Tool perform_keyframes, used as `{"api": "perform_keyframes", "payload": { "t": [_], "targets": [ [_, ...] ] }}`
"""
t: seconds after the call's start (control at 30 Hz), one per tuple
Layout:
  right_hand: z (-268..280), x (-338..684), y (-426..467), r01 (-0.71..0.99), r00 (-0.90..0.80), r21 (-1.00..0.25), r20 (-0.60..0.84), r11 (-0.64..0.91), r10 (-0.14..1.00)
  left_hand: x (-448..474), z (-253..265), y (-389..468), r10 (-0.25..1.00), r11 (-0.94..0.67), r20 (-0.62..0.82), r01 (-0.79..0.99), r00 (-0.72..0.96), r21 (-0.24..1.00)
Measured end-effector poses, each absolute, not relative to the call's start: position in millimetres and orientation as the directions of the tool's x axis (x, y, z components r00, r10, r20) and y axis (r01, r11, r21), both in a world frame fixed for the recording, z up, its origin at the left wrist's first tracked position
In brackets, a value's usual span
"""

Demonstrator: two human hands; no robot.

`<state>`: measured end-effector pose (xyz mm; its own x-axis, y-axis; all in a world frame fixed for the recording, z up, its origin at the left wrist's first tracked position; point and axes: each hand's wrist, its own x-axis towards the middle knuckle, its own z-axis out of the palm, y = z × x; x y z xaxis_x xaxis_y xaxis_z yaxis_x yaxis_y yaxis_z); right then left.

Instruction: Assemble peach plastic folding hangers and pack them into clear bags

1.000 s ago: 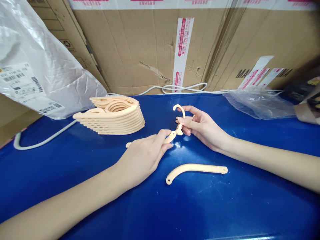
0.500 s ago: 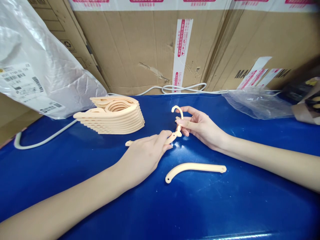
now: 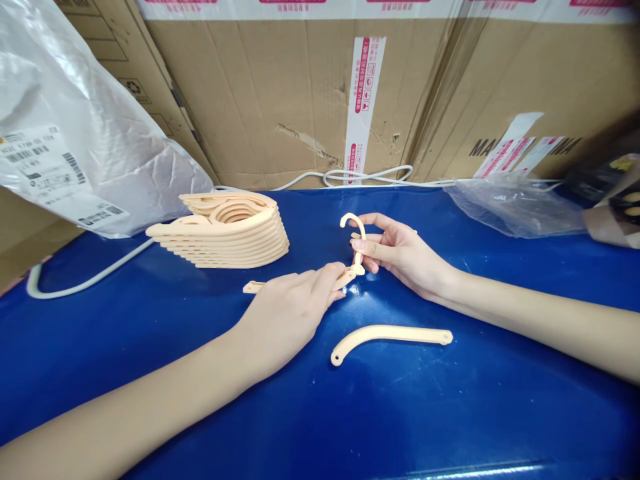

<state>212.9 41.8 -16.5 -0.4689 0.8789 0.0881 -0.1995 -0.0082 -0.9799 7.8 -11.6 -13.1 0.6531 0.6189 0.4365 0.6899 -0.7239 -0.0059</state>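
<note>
Between the thumb and fingers of my right hand [image 3: 397,250] is a cream plastic hanger hook [image 3: 358,227], its curved end pointing up and left. My left hand [image 3: 295,307] is closed over a cream hanger arm [image 3: 254,287], most of which the hand covers. The inner end of that arm meets the foot of the hook; whether the two are locked together I cannot tell. A second curved hanger arm [image 3: 390,333], with a hole at its left end, lies on the blue table [image 3: 450,413] in front of my hands.
A stack of cream folded hangers [image 3: 225,233] stands behind my left hand. A white plastic parcel bag [image 3: 100,133] leans at the left. Cardboard boxes [image 3: 280,87] line the back, with a white cable [image 3: 360,177] before them. A clear plastic bag [image 3: 515,207] lies at back right.
The held hanger arm has shifted slightly, its outer end showing farther to the left. The hook has tipped a little left. The loose arm and the stack stay put.
</note>
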Motion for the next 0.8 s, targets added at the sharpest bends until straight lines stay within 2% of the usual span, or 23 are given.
{"api": "perform_keyframes", "payload": {
  "t": [0.23,0.6,0.8],
  "targets": [
    [-17.0,211.7,40.2,-0.190,-0.453,-0.982,0.093,0.006,0.887,9.3,-14.1,-11.5,0.595,-0.717,0.454,0.693,0.663,-0.072],
    [-16.4,211.0,40.4,-0.161,-0.441,-0.986,0.108,0.040,0.891,9.0,-13.6,-13.3,0.586,-0.706,0.465,0.700,0.664,-0.110],
    [-13.4,208.5,39.0,-0.092,-0.388,-0.987,0.155,0.129,0.909,8.1,-14.8,-12.0,0.598,-0.698,0.456,0.708,0.659,-0.107]
  ]
}}
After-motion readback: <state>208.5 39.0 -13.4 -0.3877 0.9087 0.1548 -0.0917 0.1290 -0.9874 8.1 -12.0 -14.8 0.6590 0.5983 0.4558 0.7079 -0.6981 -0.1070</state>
